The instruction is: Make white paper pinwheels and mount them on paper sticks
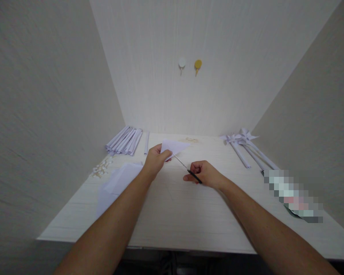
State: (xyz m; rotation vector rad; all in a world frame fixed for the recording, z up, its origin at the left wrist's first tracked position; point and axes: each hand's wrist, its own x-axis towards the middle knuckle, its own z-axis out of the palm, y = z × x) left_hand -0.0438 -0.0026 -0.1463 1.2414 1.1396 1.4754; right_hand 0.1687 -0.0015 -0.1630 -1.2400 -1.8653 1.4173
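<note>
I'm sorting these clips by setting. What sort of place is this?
Probably a small paper-craft desk set in a plain walled nook: rolled paper sticks piled at the back left, finished paper pinwheels at the right, and scissors in the right hand cutting a folded sheet.

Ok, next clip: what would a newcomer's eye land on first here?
Mid-table, the left hand holds up a folded white paper while the right hand grips scissors whose blades reach the paper's edge. Then the bundle of rolled paper sticks at the far left, and finished paper pinwheels lying at the far right.
</note>
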